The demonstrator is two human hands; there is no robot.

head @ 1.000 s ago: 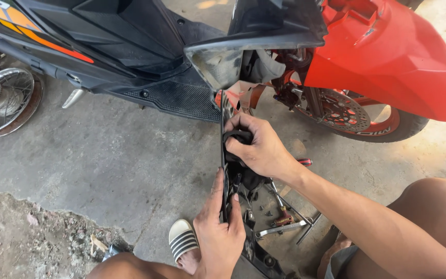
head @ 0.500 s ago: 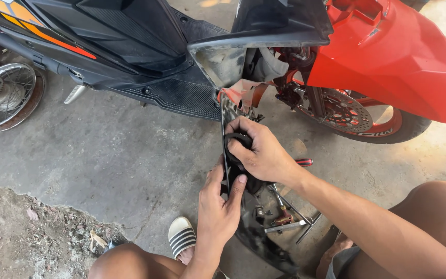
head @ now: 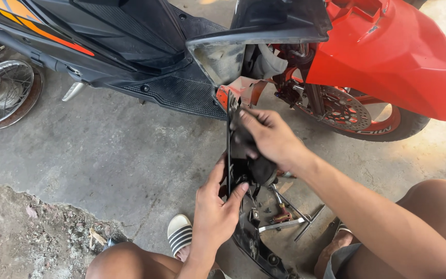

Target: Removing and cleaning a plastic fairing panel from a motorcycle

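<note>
A black plastic scooter panel [head: 232, 155] stands on edge between my knees, its lower end [head: 258, 247] curving down toward the floor. My left hand [head: 217, 212] grips the panel's lower part, thumb on one side and fingers on the other. My right hand [head: 270, 138] closes over the panel's upper part, fingers curled round its top edge. Just beyond the panel stands a scooter with a red front fender [head: 398, 62] and a black footboard [head: 179, 93].
Metal tools, among them a T-handle wrench [head: 285, 222], lie on the concrete under the panel. A front wheel with brake disc [head: 347, 111] is at right. A spoked wheel [head: 3, 93] stands far left. Broken rubble [head: 32, 237] fills the lower left. My striped sandal [head: 180, 233] is near.
My right hand has shifted a little up and right along the panel. My left hand has kept its grip lower down. The view has dropped slightly.
</note>
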